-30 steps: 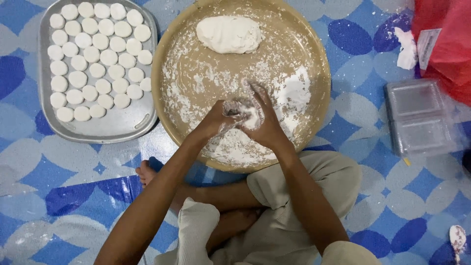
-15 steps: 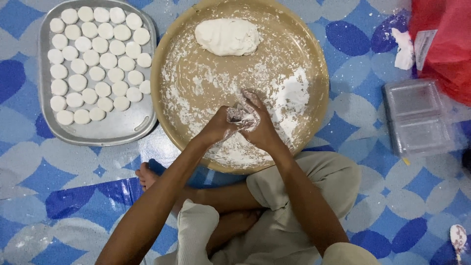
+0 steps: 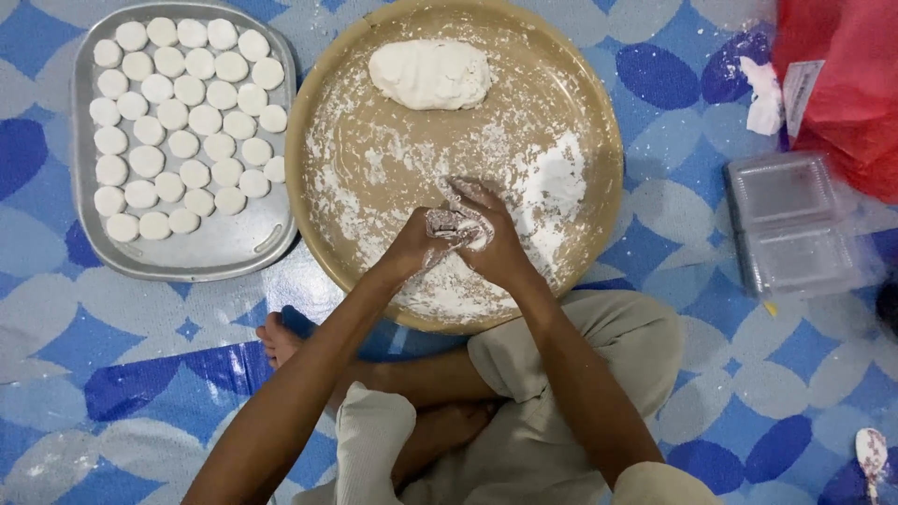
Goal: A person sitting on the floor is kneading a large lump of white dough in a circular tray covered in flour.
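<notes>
At frame centre, both forearms reach up over a round tan floured tray [image 3: 323,112]; the left hand [image 3: 412,251] and right hand [image 3: 496,245] pinch together around a small greyish dough piece [image 3: 447,223].

We see a red bag [image 3: 847,89] (white label [image 3: 800,89] on it) above clear clamshell boxes [image 3: 790,224] at right.

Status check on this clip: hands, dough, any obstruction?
Left hand and right hand both closed on small dough piece over floured round tray. Nothing in the way.
</notes>
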